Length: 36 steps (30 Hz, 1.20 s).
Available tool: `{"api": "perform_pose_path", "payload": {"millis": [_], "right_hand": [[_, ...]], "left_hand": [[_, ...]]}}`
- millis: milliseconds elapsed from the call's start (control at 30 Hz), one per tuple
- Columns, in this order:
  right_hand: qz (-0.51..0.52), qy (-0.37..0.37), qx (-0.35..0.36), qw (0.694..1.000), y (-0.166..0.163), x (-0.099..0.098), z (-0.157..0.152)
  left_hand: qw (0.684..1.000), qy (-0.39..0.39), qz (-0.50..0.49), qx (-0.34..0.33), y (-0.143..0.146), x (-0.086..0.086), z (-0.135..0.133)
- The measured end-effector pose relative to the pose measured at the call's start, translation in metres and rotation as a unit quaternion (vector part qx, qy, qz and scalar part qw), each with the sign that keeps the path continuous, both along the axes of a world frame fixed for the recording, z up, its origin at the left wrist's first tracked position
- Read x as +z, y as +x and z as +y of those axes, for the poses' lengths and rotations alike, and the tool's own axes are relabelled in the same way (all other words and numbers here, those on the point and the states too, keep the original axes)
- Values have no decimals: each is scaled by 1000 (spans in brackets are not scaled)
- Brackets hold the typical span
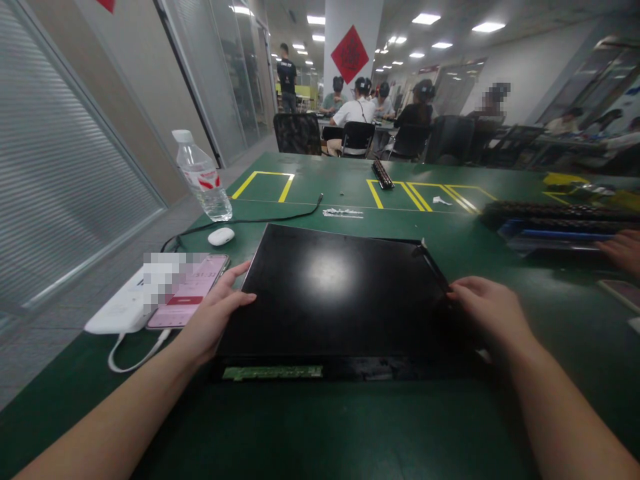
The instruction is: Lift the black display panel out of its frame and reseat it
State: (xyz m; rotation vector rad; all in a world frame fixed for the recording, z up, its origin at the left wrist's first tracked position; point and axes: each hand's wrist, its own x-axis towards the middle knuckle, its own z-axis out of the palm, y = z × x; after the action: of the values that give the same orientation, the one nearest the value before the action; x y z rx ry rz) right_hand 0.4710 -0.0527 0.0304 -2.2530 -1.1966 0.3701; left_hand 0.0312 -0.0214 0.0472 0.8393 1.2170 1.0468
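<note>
A flat black panel (330,293) lies on the green table (320,427) right in front of me, with a green-lettered strip along its near edge. My left hand (213,320) grips the panel's left edge, thumb on top and fingers under the side. My right hand (487,310) holds the panel's right edge, fingers curled over the border near a thin black strip that lifts off at the far right corner.
To the left lie a phone (193,290), a white power bank (117,310) with cable, an earbud case (221,236) and a water bottle (203,177). Black component trays (555,213) and another person's hand (623,250) are at right. Seated people work farther back.
</note>
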Motion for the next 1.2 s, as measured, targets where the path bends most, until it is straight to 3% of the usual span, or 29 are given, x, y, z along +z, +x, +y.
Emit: {"api": "perform_pose_path", "payload": {"millis": [667, 1200], "right_hand": [[-15, 5, 2, 1000, 3, -2, 1], [2, -3, -3, 1000, 3, -4, -1]], "left_hand": [[1000, -2, -11, -12, 5, 3, -1], [999, -39, -19, 25, 3, 4, 2]]}}
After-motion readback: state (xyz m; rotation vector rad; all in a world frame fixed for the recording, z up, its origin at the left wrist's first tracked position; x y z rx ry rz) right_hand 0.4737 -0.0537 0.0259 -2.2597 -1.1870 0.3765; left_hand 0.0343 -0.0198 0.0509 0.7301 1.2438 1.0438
